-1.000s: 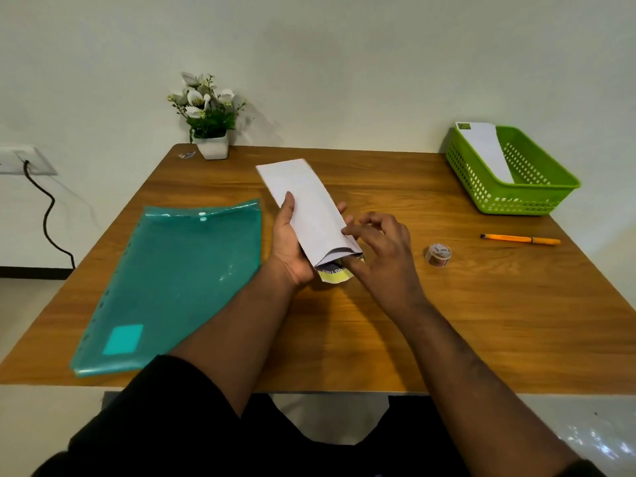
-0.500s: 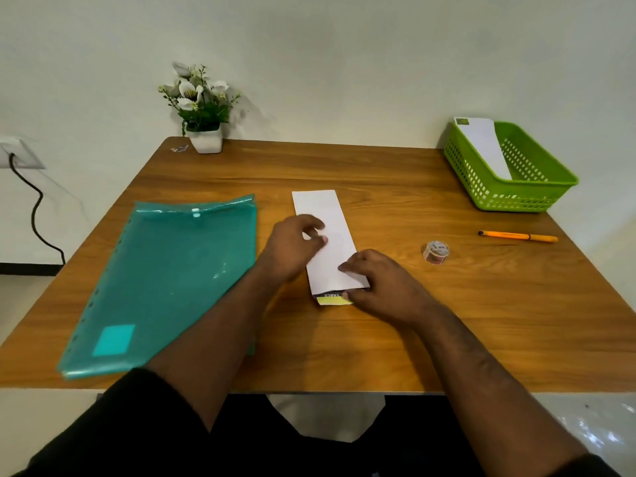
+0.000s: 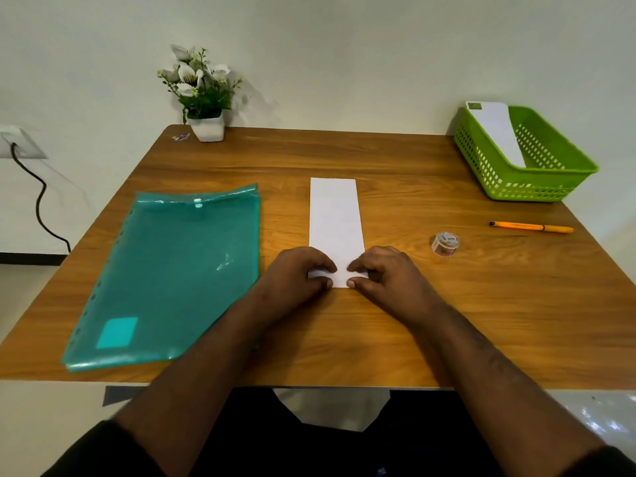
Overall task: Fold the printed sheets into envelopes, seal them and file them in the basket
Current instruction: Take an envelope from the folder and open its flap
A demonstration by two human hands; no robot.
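- I see both hands pressing down on the near end of a white envelope (image 3: 335, 218) that lies flat on the table (image 3: 378, 339), about midway between the left and right edges, its long side running away from me.
- My left hand (image 3: 296, 270) and right hand (image 3: 385, 270) sit close together, fingertips almost meeting over the paper, fingers curled and pinning it; neither has it lifted.
- Along the left edge lies a teal plastic folder (image 3: 172, 270), just beside the left hand, with a paler square label near its front corner; my left forearm crosses its near right corner.
- Right of the envelope, apart from it, stands a small roll of tape (image 3: 445, 244); further toward the right edge lies an orange pen (image 3: 531, 227).
- At the far right corner sits a green basket (image 3: 516, 187) with another white envelope (image 3: 499, 136) leaning inside, a small greenish mark at its top corner that I cannot read.
- At the far left corner stands a potted plant (image 3: 203, 94) with white flowers, and a tiny scrap beside it I cannot make out.
- The envelope's near end is hidden under my fingers, so I cannot tell how its flap lies.
- The print on the tape is too blurred to read.
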